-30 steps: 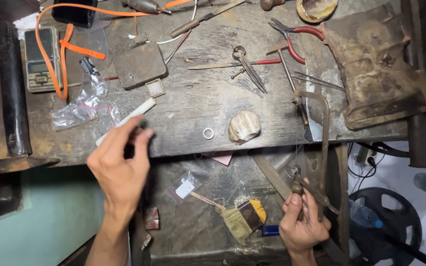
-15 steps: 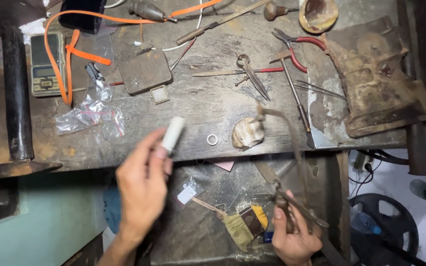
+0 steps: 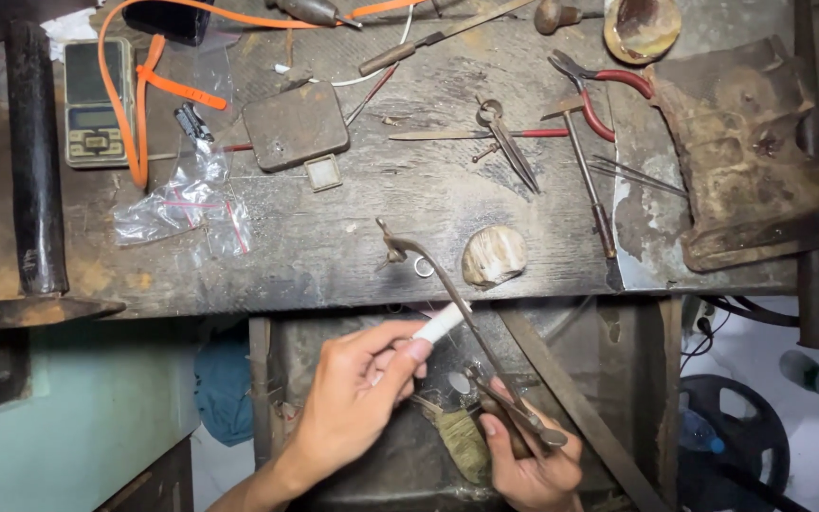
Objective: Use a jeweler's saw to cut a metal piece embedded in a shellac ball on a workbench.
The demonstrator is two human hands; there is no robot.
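Steel saw frame and white stick meeting below the table edge

White and stubby, the small stick (image 3: 440,323) is sitting pinched between the thumb and fingers (image 3: 408,353) of the left hand (image 3: 357,403), its tip touching the thin blade side of the jeweller's saw frame (image 3: 457,313). The right hand (image 3: 531,455) is gripping the saw's handle, fingers wrapped tight around it, low in front of the drawer. The frame's far end is reaching up over the wooden table (image 3: 334,237), just beside a small metal ring (image 3: 425,267) and a pale shell-like lump (image 3: 494,255). A tilt of the frame is likely to be knocking the ring off the edge. Pressing the stick too hard sideways is risking a snapped blade, and the left fingertips are lying close enough to be nicked.
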